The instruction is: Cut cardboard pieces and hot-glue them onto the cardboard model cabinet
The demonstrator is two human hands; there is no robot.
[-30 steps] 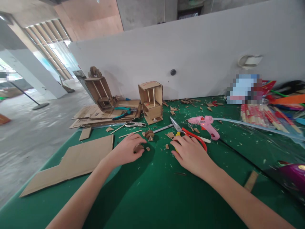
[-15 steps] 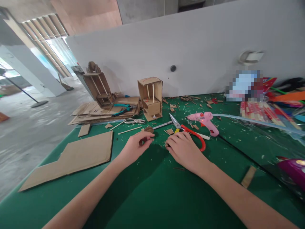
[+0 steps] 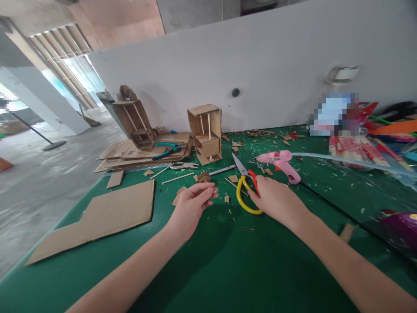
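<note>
Near the middle of the green table, my left hand [image 3: 195,204] has thumb and fingers pinched together. A tiny pale bit shows at the fingertips, too small to name. My right hand [image 3: 276,198] is closed over the red handle of the scissors [image 3: 240,164], which lie on the table. Their yellow loop is in the open and their blades point away from me. Just beyond my left fingers sits a small round cardboard piece [image 3: 203,177], with a thin grey blade-like strip [image 3: 222,170] beside it. A cardboard scrap lies partly behind my left hand.
A pink glue gun [image 3: 283,163] lies beyond my right hand, its cord running right. Two cardboard box models, one upright [image 3: 206,134], stand at the back. Pliers [image 3: 167,150] rest on stacked cardboard. A large cut cardboard sheet [image 3: 110,208] lies left. Scraps and sticks are scattered about.
My right hand has moved right, from over the yellow loop onto the scissors' red handle. My left hand has shifted slightly right and its fingers have closed into a pinch.
</note>
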